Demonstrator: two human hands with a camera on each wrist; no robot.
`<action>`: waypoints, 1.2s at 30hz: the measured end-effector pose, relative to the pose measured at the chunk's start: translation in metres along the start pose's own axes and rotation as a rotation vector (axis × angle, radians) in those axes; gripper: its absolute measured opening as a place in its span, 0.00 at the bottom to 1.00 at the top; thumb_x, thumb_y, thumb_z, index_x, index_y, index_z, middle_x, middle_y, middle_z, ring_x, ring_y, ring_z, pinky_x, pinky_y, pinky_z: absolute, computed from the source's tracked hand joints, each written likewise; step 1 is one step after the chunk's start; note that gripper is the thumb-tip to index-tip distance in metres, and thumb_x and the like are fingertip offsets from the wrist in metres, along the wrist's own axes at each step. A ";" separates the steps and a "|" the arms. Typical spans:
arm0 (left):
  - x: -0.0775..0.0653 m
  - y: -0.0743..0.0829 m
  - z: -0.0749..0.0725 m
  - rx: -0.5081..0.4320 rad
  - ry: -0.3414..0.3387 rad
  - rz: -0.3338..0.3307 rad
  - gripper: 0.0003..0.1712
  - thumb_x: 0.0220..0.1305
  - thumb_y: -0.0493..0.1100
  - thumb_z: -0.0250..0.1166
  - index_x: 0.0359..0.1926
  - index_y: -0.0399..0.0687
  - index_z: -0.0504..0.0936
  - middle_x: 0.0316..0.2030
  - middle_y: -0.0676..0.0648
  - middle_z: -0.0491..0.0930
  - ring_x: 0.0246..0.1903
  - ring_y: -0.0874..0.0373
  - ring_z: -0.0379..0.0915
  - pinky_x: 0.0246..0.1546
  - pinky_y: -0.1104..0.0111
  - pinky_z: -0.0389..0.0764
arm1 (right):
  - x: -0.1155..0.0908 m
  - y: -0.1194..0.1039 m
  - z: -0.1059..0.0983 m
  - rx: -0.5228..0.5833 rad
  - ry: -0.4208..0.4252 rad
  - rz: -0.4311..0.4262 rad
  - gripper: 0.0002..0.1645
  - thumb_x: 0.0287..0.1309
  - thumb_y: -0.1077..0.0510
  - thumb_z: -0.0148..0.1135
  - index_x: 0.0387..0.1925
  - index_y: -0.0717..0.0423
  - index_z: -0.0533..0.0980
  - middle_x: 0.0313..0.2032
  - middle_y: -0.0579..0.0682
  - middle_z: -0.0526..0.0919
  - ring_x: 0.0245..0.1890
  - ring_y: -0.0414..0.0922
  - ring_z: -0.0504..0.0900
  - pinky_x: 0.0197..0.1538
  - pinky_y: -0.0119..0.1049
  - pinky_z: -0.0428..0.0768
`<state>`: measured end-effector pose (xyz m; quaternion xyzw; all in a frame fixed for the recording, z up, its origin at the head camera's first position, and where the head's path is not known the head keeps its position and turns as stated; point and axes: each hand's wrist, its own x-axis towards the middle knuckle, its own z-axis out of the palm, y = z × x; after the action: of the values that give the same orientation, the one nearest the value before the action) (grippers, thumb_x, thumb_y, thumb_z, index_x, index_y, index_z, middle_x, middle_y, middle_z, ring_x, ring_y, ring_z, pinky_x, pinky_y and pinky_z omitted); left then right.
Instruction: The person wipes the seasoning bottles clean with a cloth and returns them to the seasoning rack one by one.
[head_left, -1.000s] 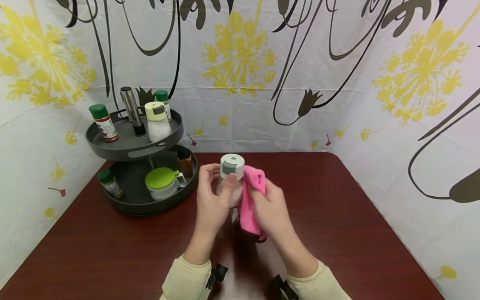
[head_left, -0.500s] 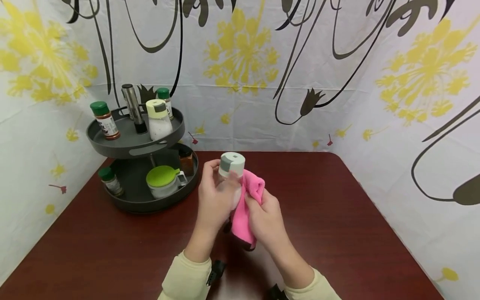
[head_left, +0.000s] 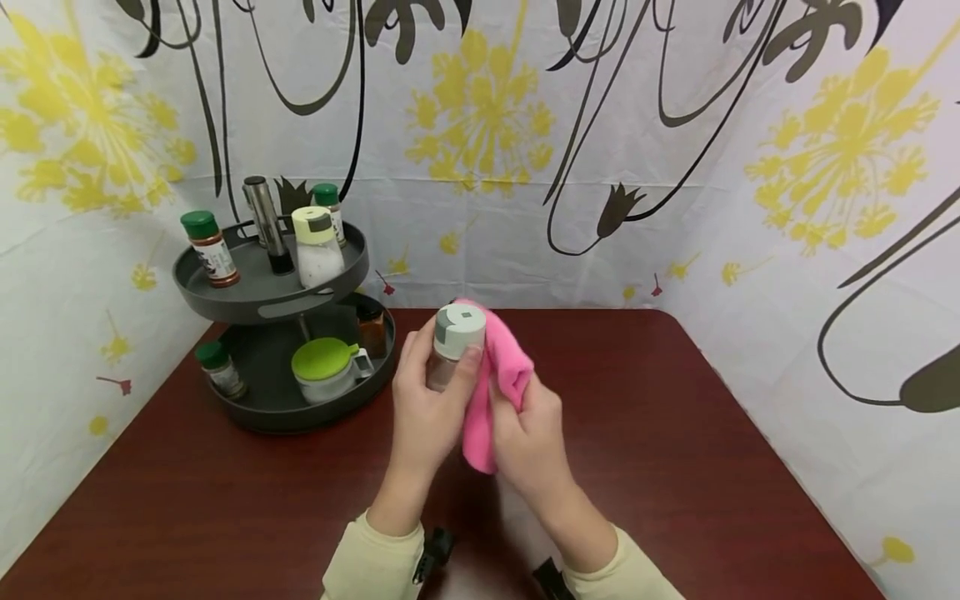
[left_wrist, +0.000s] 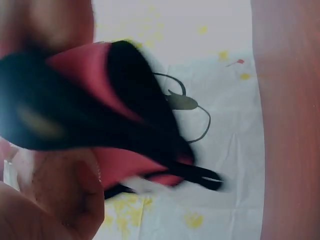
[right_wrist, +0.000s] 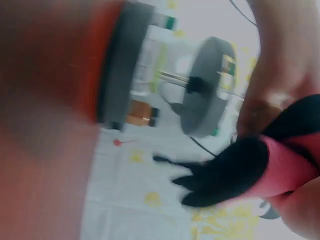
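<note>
My left hand (head_left: 423, 408) holds a clear seasoning jar (head_left: 459, 331) with a pale lid and a grey flap, thumb at the front and fingers around the far left side. Right beside it, my right hand (head_left: 534, 437) grips a pink cloth (head_left: 507, 350) pressed along the jar's right side. Part of the cloth rises behind the lid and part hangs below the hands. In the left wrist view the cloth's black side (left_wrist: 145, 85) shows, blurred, and in the right wrist view its dark folds (right_wrist: 230, 172) stick out past the fingers. The jar's lower body is mostly hidden by my left hand.
A dark grey two-tier rack (head_left: 273, 310) stands left on the brown table (head_left: 637, 467). Its upper tier bears green-capped spice bottles, a metal tube (head_left: 267, 225) and a yellow-lidded shaker (head_left: 318, 250). Below sit a green-lidded pot (head_left: 324, 371) and smaller jars. Patterned sheeting surrounds the table.
The cloth has swung upward, so part now shows behind the lid and less hangs below. The right hand has turned slightly with it. The left hand keeps the jar nearly in place, tilting slightly.
</note>
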<state>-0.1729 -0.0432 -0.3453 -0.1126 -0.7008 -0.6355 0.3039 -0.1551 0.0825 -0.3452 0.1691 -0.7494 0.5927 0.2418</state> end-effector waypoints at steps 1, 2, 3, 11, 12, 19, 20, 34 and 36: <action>0.000 0.000 -0.001 -0.009 0.006 0.000 0.31 0.69 0.45 0.73 0.71 0.54 0.77 0.52 0.45 0.79 0.51 0.56 0.76 0.56 0.59 0.82 | -0.002 0.003 0.001 -0.028 -0.028 0.037 0.07 0.76 0.63 0.58 0.43 0.64 0.80 0.27 0.55 0.81 0.25 0.40 0.78 0.32 0.32 0.82; 0.000 -0.001 -0.002 -0.017 0.012 -0.009 0.31 0.69 0.45 0.73 0.71 0.53 0.76 0.53 0.44 0.78 0.52 0.55 0.76 0.57 0.57 0.82 | -0.003 0.005 0.001 -0.055 -0.059 0.089 0.07 0.76 0.63 0.58 0.42 0.63 0.80 0.26 0.54 0.81 0.25 0.40 0.78 0.31 0.32 0.81; -0.001 -0.002 -0.002 -0.026 0.014 -0.027 0.31 0.69 0.45 0.73 0.70 0.52 0.75 0.54 0.44 0.78 0.52 0.55 0.75 0.58 0.56 0.81 | -0.003 0.006 0.000 -0.077 -0.087 0.143 0.07 0.76 0.62 0.58 0.42 0.62 0.80 0.27 0.54 0.81 0.26 0.40 0.78 0.32 0.33 0.81; -0.005 -0.006 0.003 -0.015 -0.034 -0.103 0.25 0.70 0.48 0.73 0.61 0.49 0.74 0.55 0.47 0.83 0.50 0.54 0.79 0.53 0.55 0.82 | 0.015 -0.011 -0.011 -0.019 -0.010 0.155 0.14 0.77 0.59 0.57 0.56 0.58 0.82 0.36 0.58 0.84 0.33 0.45 0.80 0.38 0.32 0.81; -0.006 -0.006 0.004 -0.017 -0.044 -0.103 0.24 0.70 0.47 0.73 0.61 0.49 0.74 0.55 0.48 0.83 0.50 0.54 0.79 0.51 0.56 0.83 | 0.015 -0.012 -0.011 -0.016 0.016 0.098 0.14 0.78 0.59 0.57 0.57 0.58 0.82 0.37 0.58 0.84 0.34 0.45 0.80 0.38 0.31 0.80; -0.002 -0.008 0.001 -0.043 -0.037 -0.105 0.24 0.71 0.46 0.72 0.63 0.48 0.76 0.58 0.46 0.83 0.55 0.53 0.80 0.57 0.52 0.84 | 0.005 0.000 -0.003 -0.131 -0.013 0.025 0.08 0.76 0.62 0.58 0.45 0.63 0.80 0.26 0.54 0.78 0.27 0.42 0.76 0.33 0.32 0.79; -0.001 -0.008 0.000 -0.040 -0.035 -0.108 0.24 0.71 0.46 0.72 0.63 0.47 0.76 0.58 0.45 0.83 0.55 0.52 0.80 0.57 0.52 0.84 | 0.004 0.002 -0.003 -0.150 -0.043 0.065 0.07 0.75 0.62 0.58 0.42 0.63 0.79 0.24 0.54 0.77 0.26 0.41 0.76 0.32 0.32 0.79; -0.006 -0.007 0.007 -0.009 -0.052 -0.173 0.26 0.74 0.48 0.69 0.70 0.52 0.78 0.60 0.45 0.82 0.55 0.52 0.79 0.58 0.54 0.82 | 0.019 -0.010 -0.011 -0.091 0.051 0.022 0.09 0.76 0.61 0.57 0.48 0.62 0.80 0.28 0.56 0.76 0.30 0.45 0.76 0.35 0.32 0.78; -0.005 -0.006 0.005 -0.004 -0.032 -0.158 0.26 0.74 0.47 0.69 0.69 0.49 0.79 0.58 0.44 0.82 0.53 0.53 0.77 0.56 0.57 0.81 | 0.016 -0.008 -0.007 -0.111 0.041 -0.020 0.07 0.75 0.63 0.57 0.45 0.64 0.79 0.25 0.52 0.74 0.27 0.43 0.74 0.33 0.32 0.77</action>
<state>-0.1734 -0.0383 -0.3531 -0.0676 -0.7109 -0.6572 0.2412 -0.1627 0.0879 -0.3290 0.1509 -0.7743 0.5510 0.2720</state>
